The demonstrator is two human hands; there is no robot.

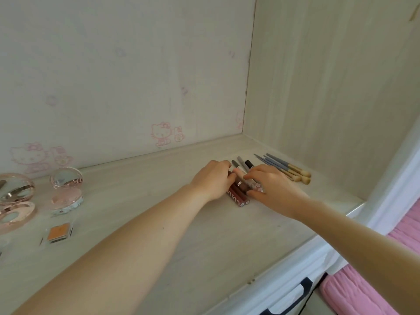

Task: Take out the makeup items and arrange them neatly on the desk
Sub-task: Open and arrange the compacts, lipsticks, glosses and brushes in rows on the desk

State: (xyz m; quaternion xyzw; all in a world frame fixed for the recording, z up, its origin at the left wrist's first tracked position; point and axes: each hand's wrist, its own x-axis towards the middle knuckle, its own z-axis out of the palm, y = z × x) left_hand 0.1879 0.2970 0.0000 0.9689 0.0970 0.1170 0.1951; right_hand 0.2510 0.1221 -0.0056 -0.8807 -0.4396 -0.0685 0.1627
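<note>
Both hands meet over a row of lip gloss tubes (pixel 238 196) lying side by side on the pale wooden desk (pixel 204 242). My left hand (pixel 213 180) has its fingers curled over the tubes' upper ends, a ring showing on one finger. From the right, my right hand (pixel 270 187) lies over a clear glittery tube (pixel 255 186), thumb and forefinger reaching round it. Behind the hands lie a few dark and grey pencils (pixel 242 164). Several blue-handled makeup brushes (pixel 286 168) lie in a row further right.
At the left stand an open pink blush compact (pixel 67 189), an open mirrored compact (pixel 16 198) and a small orange eyeshadow pan (pixel 59 231). The desk ends at a side panel on the right; a pink bedspread (pixel 363 287) and a white bag (pixel 293 298) lie beyond its front edge.
</note>
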